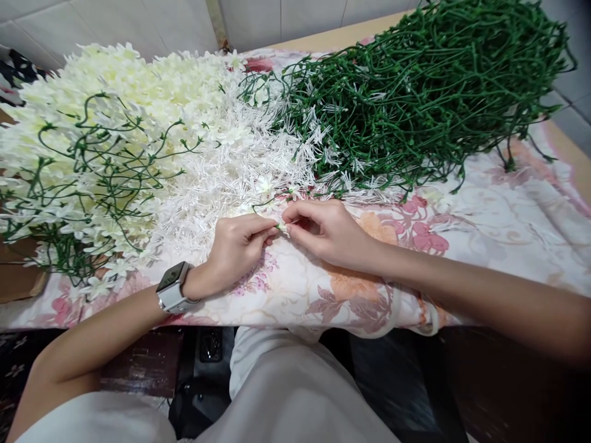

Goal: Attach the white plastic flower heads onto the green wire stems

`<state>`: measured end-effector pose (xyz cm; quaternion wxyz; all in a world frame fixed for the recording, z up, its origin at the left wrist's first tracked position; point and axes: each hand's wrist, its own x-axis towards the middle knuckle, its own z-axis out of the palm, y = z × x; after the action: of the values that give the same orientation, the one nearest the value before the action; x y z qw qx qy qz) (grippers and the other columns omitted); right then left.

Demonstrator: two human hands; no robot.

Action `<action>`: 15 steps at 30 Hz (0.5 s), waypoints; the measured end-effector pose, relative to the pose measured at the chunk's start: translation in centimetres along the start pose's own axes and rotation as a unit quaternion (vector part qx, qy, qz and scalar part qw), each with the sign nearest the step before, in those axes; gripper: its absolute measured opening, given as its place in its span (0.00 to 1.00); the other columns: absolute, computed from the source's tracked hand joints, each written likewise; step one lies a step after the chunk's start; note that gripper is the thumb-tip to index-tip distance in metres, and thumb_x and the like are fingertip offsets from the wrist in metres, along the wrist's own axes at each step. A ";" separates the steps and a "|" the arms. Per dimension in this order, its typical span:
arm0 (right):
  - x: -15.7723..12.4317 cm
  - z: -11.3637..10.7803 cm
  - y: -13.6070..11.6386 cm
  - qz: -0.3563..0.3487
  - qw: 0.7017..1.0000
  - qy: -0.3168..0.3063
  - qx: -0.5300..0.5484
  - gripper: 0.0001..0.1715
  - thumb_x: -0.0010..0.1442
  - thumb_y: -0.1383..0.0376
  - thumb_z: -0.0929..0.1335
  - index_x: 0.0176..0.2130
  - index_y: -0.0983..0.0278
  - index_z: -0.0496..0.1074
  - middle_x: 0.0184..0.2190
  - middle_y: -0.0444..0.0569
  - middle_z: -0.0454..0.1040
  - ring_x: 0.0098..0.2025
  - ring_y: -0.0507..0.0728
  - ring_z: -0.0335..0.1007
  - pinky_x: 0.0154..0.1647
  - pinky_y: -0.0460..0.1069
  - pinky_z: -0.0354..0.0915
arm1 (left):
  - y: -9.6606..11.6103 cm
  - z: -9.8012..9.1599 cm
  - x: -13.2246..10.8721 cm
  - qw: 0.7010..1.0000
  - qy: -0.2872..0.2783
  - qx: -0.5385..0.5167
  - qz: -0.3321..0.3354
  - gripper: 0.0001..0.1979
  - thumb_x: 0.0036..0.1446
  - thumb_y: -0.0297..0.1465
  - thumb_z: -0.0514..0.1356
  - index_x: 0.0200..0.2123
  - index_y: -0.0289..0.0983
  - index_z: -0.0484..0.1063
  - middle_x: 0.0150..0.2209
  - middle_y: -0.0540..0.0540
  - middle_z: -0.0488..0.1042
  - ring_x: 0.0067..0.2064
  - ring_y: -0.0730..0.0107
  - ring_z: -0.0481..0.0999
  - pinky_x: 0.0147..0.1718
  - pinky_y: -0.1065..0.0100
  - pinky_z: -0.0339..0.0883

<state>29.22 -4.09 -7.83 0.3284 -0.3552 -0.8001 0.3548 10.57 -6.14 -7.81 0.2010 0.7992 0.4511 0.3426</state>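
Observation:
My left hand (237, 249), with a watch (174, 286) on its wrist, pinches a thin green artificial flower stem (259, 206) near its tip. Part of that stem curves up behind the fingers, where a white flower (265, 186) shows. Directly opposite, my right hand (332, 232) has thumb and forefinger closed at the stem's tip; whatever lies between them is too small to make out. Both hands nearly touch, just above the cloth. Behind them spreads a heap of white stamen-like sprigs (226, 178).
Cream artificial flower heads (138, 77) are heaped at the left, with finished-looking green sprays (111, 160) on top. A tall pile of bare green stems (429, 92) fills the back right. A floral cloth (517, 227) covers the table. Cardboard (23, 271) shows at the left edge.

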 end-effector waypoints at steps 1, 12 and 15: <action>0.0 0.0 0.0 -0.003 1.000 0.002 -0.004 0.06 0.56 0.71 0.63 0.30 0.68 0.70 0.23 0.44 0.70 0.25 0.48 0.62 0.28 0.44 0.56 | 0.0 0.0 0.0 1.000 0.000 0.001 0.004 0.10 0.53 0.19 0.57 0.29 0.34 0.77 0.24 0.48 0.77 0.25 0.74 0.74 0.25 0.75 0.64; 0.0 0.1 -0.1 -0.027 1.000 0.008 -0.010 0.06 0.55 0.73 0.63 0.30 0.68 0.69 0.23 0.44 0.69 0.24 0.48 0.61 0.29 0.44 0.56 | 0.2 0.3 -0.3 0.995 0.013 0.077 0.054 0.11 0.52 0.18 0.54 0.27 0.33 0.76 0.20 0.49 0.72 0.22 0.77 0.68 0.22 0.76 0.58; 0.0 0.0 -0.1 -0.023 1.000 0.004 0.004 0.05 0.56 0.72 0.63 0.30 0.67 0.69 0.24 0.44 0.69 0.25 0.48 0.61 0.29 0.44 0.56 | 0.1 0.1 -0.2 0.998 0.006 0.053 0.027 0.12 0.53 0.19 0.54 0.28 0.34 0.76 0.22 0.49 0.74 0.24 0.75 0.70 0.23 0.75 0.60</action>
<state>29.20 -4.13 -7.73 0.3405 -0.3372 -0.8054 0.3489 10.64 -6.32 -7.93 0.1461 0.8188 0.4477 0.3282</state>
